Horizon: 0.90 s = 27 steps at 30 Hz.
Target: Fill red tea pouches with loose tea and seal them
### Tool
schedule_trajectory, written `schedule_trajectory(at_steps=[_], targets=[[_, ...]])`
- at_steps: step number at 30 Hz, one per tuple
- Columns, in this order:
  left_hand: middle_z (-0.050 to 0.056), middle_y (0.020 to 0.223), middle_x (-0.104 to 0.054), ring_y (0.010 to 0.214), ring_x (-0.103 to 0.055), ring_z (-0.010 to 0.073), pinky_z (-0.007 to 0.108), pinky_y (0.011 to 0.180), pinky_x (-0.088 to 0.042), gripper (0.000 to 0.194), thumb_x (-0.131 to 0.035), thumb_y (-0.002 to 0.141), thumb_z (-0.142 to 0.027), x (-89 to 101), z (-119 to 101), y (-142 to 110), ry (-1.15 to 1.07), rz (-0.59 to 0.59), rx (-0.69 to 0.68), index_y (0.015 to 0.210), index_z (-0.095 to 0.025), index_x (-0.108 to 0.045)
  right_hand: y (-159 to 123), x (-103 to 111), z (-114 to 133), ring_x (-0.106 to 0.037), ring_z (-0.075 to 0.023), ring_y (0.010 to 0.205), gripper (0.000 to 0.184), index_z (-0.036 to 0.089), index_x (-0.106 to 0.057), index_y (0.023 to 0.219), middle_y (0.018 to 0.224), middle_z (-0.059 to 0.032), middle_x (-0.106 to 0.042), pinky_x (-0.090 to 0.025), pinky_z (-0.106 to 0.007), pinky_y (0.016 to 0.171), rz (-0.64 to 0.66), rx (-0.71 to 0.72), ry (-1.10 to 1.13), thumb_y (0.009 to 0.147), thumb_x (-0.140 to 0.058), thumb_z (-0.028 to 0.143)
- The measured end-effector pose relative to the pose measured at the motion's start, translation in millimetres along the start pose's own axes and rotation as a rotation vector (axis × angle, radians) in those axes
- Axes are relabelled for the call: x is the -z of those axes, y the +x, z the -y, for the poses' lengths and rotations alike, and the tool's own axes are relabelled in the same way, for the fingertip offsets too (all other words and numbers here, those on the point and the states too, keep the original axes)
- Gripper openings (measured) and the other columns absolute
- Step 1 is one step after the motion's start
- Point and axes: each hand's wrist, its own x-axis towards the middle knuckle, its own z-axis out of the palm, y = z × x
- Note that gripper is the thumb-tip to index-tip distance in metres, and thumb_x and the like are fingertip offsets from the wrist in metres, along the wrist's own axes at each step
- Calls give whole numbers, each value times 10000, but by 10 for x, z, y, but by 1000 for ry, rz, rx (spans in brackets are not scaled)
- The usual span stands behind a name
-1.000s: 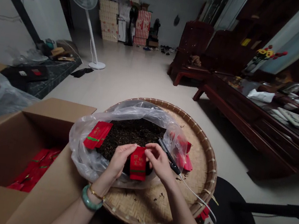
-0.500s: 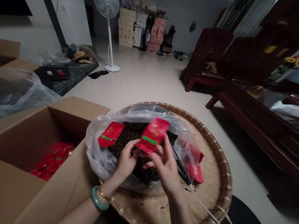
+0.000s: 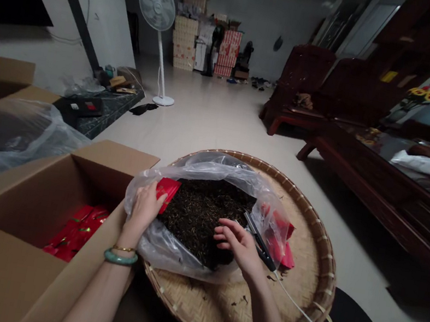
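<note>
My left hand (image 3: 144, 205) is closed over the left edge of several red packets (image 3: 166, 192) and hides part of them. The packets lie on the left side of a clear plastic bag (image 3: 170, 250) full of dark, loose tea leaves (image 3: 200, 217). Over the right part of the leaves hovers my right hand (image 3: 236, 242), its fingers loosely bent and apart, with nothing in them. Close beside it, a slim black tool with long jaws (image 3: 261, 244) and a white cord rests at the bag's right edge. More red packets (image 3: 286, 246) lie to the right, partly under the plastic.
A round woven bamboo tray (image 3: 319, 279) carries the bag. To its left stands an open cardboard box (image 3: 99, 251) with red packets (image 3: 78, 231) inside. A white standing fan (image 3: 157, 5), dark wooden furniture (image 3: 300, 87) and stacked cartons (image 3: 228, 52) are farther off.
The red packet that both hands held over the leaves has gone left to the other packets with my left hand. My right hand has let go and opened, staying over the leaves.
</note>
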Motion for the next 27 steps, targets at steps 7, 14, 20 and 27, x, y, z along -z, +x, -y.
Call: schedule_trajectory(at_steps=[7, 14, 20, 27], targets=[[153, 1026, -681, 968, -613, 323, 430, 884, -439, 373, -630, 726, -271, 95, -103, 48, -84, -81, 61, 1075, -142, -647, 17, 36, -113, -660, -176, 707, 451, 171, -657, 961, 823, -73, -696, -515, -268, 547, -24, 49, -78, 683, -674, 526], [65, 813, -738, 743, -666, 230, 340, 746, -511, 237, -715, 642, -284, 135, -682, -264, -689, 44, 149, 852, -176, -726, -9, -38, -18, -621, -231, 946, 379, 211, -564, 1186, 1090, -119, -637, -548, -362, 718, -206, 400, -385, 855, -511, 387], [30, 680, -713, 612, -637, 172, 261, 596, -511, 203, -739, 599, -294, 65, -1110, -519, -1022, 277, 164, 749, -159, -715, 20, -160, 74, -506, -247, 1147, 469, 261, -430, 1354, 1245, -110, -552, -447, -437, 966, -231, 775, -837, 888, -480, 232], [16, 663, -694, 606, -635, 145, 249, 613, -523, 290, -785, 543, -303, -72, -1199, -672, -1288, 366, 343, 747, -137, -662, -21, -145, -51, -571, -233, 1010, 353, 229, -540, 1256, 1117, -123, -618, -496, -404, 871, -294, 848, -877, 918, -441, 209]])
